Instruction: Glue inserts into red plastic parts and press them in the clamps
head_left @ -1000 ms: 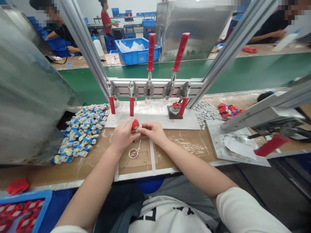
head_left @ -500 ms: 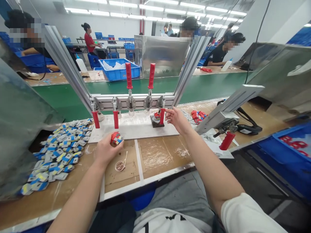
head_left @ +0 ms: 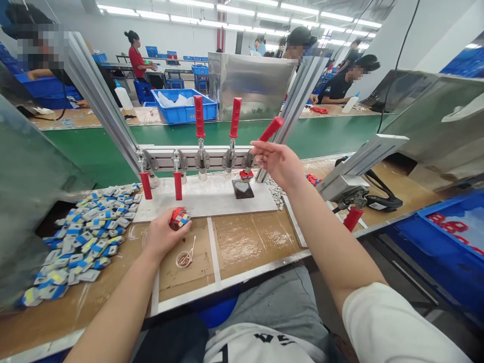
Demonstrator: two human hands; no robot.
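From above and behind the near edge of the workbench (head_left: 253,242), the head view faces forward and down, close to the left hand (head_left: 163,235) and right hand (head_left: 280,164).

Before you, a green surface (head_left: 170,134) runs lengthwise between your brown-topped bench (head_left: 257,237) and a second bench (head_left: 146,116). Farther back, locate the tables (head_left: 183,70) and blue stools (head_left: 142,92), set before a white wall (head_left: 177,33). Rows of tube lights (head_left: 153,15) are lit overhead. At your lower right, the floor (head_left: 457,317) is dark.
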